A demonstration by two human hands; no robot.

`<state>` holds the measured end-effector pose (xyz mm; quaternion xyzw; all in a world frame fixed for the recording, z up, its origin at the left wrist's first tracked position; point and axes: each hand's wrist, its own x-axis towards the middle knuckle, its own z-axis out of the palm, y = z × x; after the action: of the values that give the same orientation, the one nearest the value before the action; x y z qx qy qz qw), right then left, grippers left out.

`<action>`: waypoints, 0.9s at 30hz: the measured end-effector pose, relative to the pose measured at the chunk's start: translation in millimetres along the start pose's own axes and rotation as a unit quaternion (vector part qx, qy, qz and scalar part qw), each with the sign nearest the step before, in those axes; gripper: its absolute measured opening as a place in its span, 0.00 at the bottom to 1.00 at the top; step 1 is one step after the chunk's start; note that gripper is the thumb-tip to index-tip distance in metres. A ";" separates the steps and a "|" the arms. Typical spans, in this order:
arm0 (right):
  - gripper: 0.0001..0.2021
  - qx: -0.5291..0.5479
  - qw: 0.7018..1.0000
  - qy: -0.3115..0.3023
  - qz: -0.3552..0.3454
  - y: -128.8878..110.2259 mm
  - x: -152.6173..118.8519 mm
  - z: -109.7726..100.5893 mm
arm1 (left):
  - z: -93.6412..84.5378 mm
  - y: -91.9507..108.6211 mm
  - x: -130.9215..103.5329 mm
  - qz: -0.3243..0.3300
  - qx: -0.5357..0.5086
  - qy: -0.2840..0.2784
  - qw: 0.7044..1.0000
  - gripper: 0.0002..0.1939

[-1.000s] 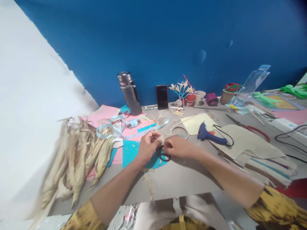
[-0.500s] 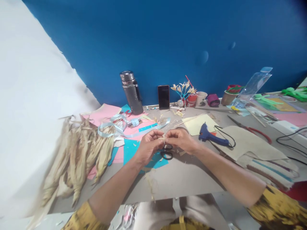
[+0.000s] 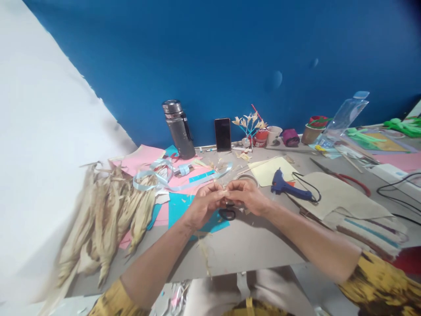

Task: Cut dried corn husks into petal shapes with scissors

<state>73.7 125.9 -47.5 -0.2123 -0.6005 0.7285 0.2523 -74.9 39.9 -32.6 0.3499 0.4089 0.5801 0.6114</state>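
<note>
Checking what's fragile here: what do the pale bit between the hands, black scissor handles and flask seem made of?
Pale bit: perhaps matte dried husk by colour, too small to be sure. Black scissor handles: probably plastic, smooth, moulded-looking loops. Flask: likely metal, shiny at top, scuffed grey below.

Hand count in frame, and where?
2: left hand over the turquoise paper; right hand just beside it, left of the blue glue gun. Both appear to pinch a small pale piece.

On camera I see a grey worktop (image 3: 250, 250) carrying dried husks (image 3: 107, 215) at nine o'clock, a phone (image 3: 222, 135) at twelve, yellow paper (image 3: 268, 171) at two, a beige sheet (image 3: 342, 193) at three.
</note>
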 end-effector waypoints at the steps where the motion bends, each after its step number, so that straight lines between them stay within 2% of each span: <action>1: 0.13 -0.007 1.000 -0.002 -0.003 0.5 0.0 -0.1 | 0.0 -0.8 0.3 0.001 0.009 0.004 1.000 0.13; 4: 0.11 -0.014 1.000 -0.015 -0.011 0.5 -0.5 0.2 | -2.6 -2.8 1.2 -0.002 0.019 -0.007 1.000 0.14; 9: 0.09 0.000 0.998 -0.056 -0.022 -3.7 -2.8 1.5 | -8.4 -3.2 0.9 -0.010 0.013 -0.062 0.998 0.13; 14: 0.11 0.054 0.998 -0.042 -0.010 -4.4 -2.5 0.3 | -6.6 1.5 -1.6 -0.011 -0.046 -0.095 0.994 0.17; 16: 0.11 0.062 0.997 -0.036 -0.006 -2.8 -1.5 -1.5 | -5.3 2.6 -1.9 -0.012 -0.047 -0.089 0.995 0.19; 20: 0.10 0.054 0.997 -0.046 -0.015 0.2 -0.6 -4.0 | -5.3 0.4 -0.7 -0.007 -0.009 -0.058 0.998 0.13; 24: 0.10 0.076 0.995 -0.062 -0.008 -1.3 -1.9 -3.2 | -7.3 -1.6 -0.3 0.007 -0.026 -0.086 0.996 0.12; 27: 0.12 0.100 0.994 -0.048 0.000 -3.6 -2.7 -2.9 | -7.8 -0.7 -1.1 0.011 -0.072 -0.102 0.992 0.14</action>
<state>78.0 127.0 -44.5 -0.1506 -0.5360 0.7945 0.2426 -81.6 38.3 -36.5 0.3662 0.2978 0.5760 0.6674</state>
